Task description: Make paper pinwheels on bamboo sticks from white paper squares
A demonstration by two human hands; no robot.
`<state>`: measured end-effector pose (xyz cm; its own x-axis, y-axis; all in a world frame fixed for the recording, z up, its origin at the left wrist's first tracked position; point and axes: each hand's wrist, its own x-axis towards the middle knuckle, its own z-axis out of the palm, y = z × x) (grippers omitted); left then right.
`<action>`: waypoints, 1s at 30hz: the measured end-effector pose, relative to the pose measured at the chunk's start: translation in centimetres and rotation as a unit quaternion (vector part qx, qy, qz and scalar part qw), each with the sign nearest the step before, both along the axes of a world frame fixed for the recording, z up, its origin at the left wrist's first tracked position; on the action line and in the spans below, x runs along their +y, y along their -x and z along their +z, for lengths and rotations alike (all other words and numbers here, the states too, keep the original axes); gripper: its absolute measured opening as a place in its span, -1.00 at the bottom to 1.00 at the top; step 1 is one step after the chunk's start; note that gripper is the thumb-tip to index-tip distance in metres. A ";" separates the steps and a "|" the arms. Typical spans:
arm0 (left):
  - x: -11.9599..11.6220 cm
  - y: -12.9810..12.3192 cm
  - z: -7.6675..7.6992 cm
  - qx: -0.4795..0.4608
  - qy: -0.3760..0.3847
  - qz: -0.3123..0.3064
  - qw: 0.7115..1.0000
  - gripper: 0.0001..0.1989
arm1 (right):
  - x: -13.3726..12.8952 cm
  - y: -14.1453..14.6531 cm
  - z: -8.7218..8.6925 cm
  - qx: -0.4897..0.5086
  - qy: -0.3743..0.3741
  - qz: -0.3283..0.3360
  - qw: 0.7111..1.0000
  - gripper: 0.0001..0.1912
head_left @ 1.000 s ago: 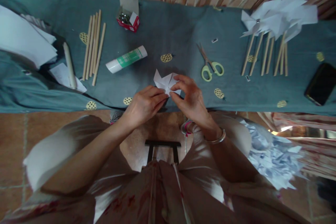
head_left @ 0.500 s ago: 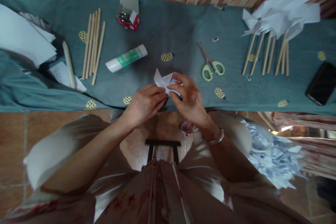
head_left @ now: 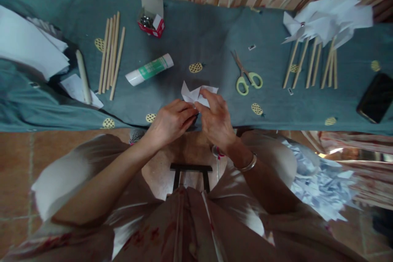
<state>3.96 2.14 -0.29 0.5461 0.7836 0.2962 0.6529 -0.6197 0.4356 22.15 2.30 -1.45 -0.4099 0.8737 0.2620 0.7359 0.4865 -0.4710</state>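
A small white folded paper pinwheel (head_left: 190, 94) lies between my hands near the table's front edge, its pointed flaps sticking up. My left hand (head_left: 173, 122) pinches its lower left side, fingers pressed together. From the right, my right hand (head_left: 216, 120) grips the same paper, with thumb and fingertips near its centre and one flap showing past the fingers. Beyond the paper to the left lies a white and green glue stick (head_left: 150, 69). Scissors with light green handles (head_left: 246, 78) rest to the right of the paper.
Wooden sticks (head_left: 111, 55), a red box of metal pieces (head_left: 151, 24) and white paper sheets (head_left: 30, 45) occupy the left. Finished paper pinwheels on sticks (head_left: 325, 20) and a black phone (head_left: 375, 97) are at right. Below the table, folded papers (head_left: 322, 184) fill the lower right.
My right hand has shifted slightly left and its fingers have drawn closer together over the paper. More of the right flap now shows. My left hand has barely moved.
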 end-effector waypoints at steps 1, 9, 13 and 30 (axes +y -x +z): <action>0.0 0.0 0.0 0.000 0.000 0.000 1.000 -0.81 | -0.2 0.1 -0.1 -0.002 -0.001 -0.003 1.000 -0.66; 0.0 0.0 -0.1 0.005 0.005 0.005 1.000 -0.83 | -0.6 0.2 -0.5 -0.004 -0.026 -0.009 1.000 -0.65; 0.0 0.0 -0.2 -0.007 0.001 0.003 1.000 -0.81 | -0.4 -0.2 -0.6 0.011 -0.047 -0.002 0.999 -0.66; 0.5 1.0 0.4 0.004 -0.034 0.010 0.999 -0.80 | 2.9 -2.5 0.9 0.088 0.039 -0.070 0.993 -0.63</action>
